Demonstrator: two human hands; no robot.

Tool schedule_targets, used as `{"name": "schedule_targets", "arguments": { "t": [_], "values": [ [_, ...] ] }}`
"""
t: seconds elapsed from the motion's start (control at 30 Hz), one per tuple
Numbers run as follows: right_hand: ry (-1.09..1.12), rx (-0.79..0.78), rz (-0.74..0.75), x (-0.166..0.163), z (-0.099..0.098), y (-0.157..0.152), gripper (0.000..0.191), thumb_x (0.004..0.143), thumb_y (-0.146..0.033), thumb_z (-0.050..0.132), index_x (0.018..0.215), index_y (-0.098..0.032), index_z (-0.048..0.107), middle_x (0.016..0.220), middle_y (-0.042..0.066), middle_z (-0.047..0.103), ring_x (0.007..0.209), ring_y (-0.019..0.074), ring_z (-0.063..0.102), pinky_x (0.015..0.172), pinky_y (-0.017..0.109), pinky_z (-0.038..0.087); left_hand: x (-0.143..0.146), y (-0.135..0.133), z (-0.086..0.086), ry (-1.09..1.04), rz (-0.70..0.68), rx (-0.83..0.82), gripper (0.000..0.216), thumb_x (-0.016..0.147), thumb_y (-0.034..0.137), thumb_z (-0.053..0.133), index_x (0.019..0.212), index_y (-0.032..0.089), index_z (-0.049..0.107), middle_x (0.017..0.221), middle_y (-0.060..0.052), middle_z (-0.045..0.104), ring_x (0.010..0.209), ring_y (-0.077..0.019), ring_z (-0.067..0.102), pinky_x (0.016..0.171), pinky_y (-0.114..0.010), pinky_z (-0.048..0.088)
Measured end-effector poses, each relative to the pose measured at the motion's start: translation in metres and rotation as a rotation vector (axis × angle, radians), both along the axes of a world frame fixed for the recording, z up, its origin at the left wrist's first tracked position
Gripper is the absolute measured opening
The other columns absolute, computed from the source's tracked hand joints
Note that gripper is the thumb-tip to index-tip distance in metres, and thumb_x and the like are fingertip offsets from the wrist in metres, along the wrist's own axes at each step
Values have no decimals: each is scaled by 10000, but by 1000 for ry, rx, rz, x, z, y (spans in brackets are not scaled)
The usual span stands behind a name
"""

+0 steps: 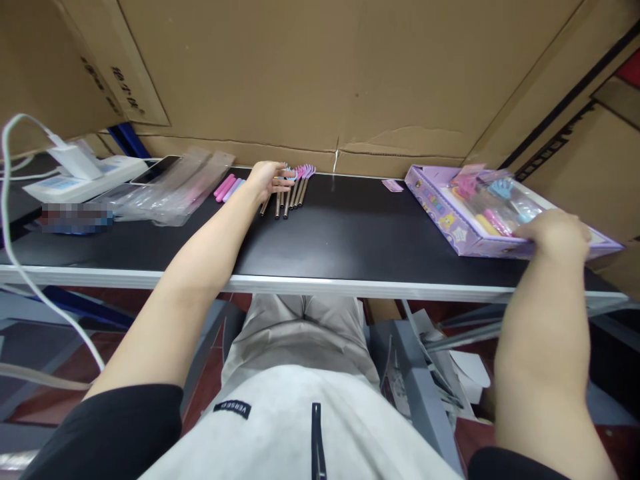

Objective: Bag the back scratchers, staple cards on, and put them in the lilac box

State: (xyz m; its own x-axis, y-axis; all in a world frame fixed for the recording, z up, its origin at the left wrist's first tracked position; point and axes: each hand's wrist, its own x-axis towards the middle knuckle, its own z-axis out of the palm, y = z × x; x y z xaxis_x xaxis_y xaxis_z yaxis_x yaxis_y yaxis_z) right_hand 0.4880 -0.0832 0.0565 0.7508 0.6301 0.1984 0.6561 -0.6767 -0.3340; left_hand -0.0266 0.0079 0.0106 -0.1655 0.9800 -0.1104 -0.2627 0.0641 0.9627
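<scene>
My left hand [269, 177] reaches across the black table [350, 233] to a row of several thin brown sticks with pink and blue claw-shaped ends [293, 190] at the far edge. Its fingers pinch one of the ends. Two or three pink and lilac bars [227, 187] lie just left of that hand. My right hand [554, 233] rests closed on the near corner of a purple toy box [450, 213], which holds colourful small parts under a clear cover [493, 197].
Clear plastic sleeves [170, 187] lie at the left, beside a white power strip with a charger and cable [75, 170]. A small pink tag [393, 185] lies near the box. Cardboard walls [320, 73] close the back and right. Papers sit below the table.
</scene>
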Motion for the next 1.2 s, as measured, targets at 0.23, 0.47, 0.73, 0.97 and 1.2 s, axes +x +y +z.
{"name": "schedule_targets", "arguments": {
  "t": [0.23,0.47,0.73,0.97,1.2],
  "values": [
    [-20,-140,-106,-26,17,1,825,809,65,697,1575,-202,541,1537,339,468,1509,400,437,1139,546,395,3,-7,5,167,79,45,87,840,118,612,812,199,600,804,-133,731,974,-333,757,1006,-518,586],
    [-196,-69,54,-97,52,3,557,889,-106,753,1414,40,639,1421,384,570,1428,402,534,1121,477,459,-11,-2,-4,714,255,172,186,750,110,621,894,178,717,1107,-164,760,1370,-365,574,1223,-435,397],
    [-353,29,631,-248,65,13,421,995,-228,664,1292,69,683,1333,336,654,1329,421,619,1091,524,500,-13,-18,11,1536,23,-30,456,875,297,566,1251,112,747,1319,-223,713,1279,-400,640,1086,-426,502],
    [-230,118,1037,-307,-5,45,159,920,-64,680,1069,-22,717,1219,276,709,1264,423,661,1109,605,487,-13,-11,3,1591,-83,-2,427,844,322,711,1219,123,755,1236,-220,739,1218,-409,681,1011,-426,546],
    [-174,227,1177,-289,-51,73,59,877,-99,720,836,-120,683,1004,190,753,1181,390,703,1094,602,501,-13,-8,0,1527,-74,5,396,832,262,703,1184,88,760,1218,-257,735,1163,-418,698,976,-453,546]
  ]
}}
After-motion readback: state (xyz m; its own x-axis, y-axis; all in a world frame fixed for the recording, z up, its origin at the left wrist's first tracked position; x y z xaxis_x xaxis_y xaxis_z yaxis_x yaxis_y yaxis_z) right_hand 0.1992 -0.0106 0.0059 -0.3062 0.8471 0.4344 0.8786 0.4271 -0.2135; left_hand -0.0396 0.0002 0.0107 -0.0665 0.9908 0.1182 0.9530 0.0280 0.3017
